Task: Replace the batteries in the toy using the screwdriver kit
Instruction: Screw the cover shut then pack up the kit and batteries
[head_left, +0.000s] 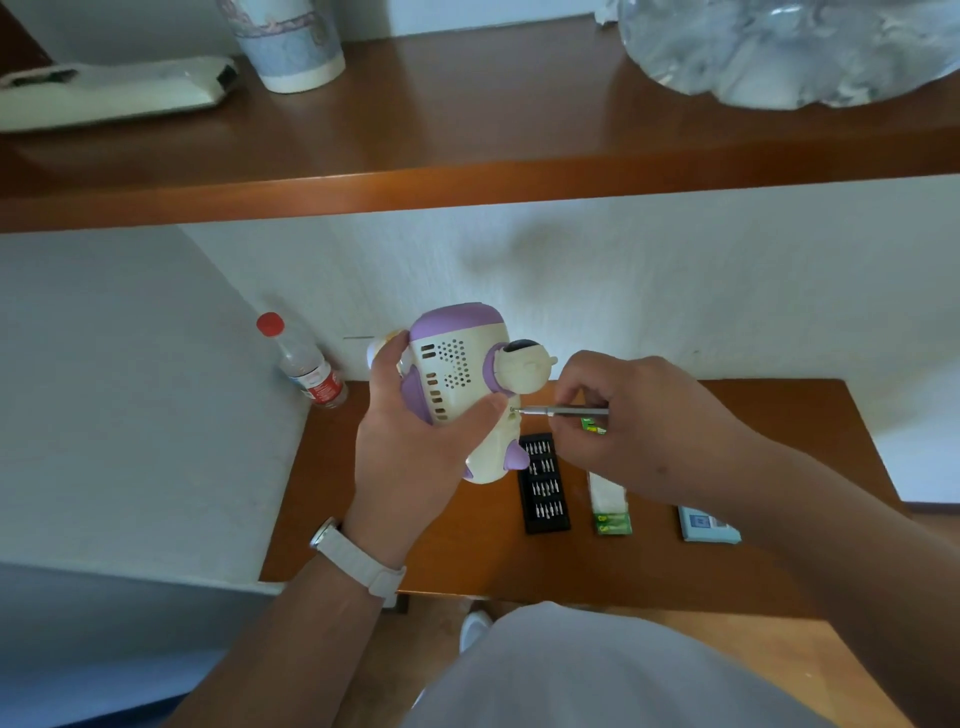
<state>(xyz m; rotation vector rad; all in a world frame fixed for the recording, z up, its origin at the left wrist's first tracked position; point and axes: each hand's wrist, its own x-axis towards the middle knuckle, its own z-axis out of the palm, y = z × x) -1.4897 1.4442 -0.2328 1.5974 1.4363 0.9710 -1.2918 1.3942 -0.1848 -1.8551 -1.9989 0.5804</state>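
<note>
A cream and purple toy (457, 364) is held above the low brown table (467, 561); my left hand (410, 441) grips its body from the left, thumb across its underside. My right hand (639, 415) pinches a slim grey screwdriver (563, 411) that lies level, its tip touching a small spot on the toy's lower side. Below the toy, an open black bit case (543, 483) of the screwdriver kit lies on the table. A green battery pack (610, 506) lies to its right, and a small green item (594, 427) shows under my right fingers.
A blue-and-white box (706, 524) lies at the table's right. A clear bottle with a red cap (306, 364) leans at the back left corner. A white surface (130, 415) borders the table on the left. Above, a wooden shelf (467, 156) holds a cup and other things.
</note>
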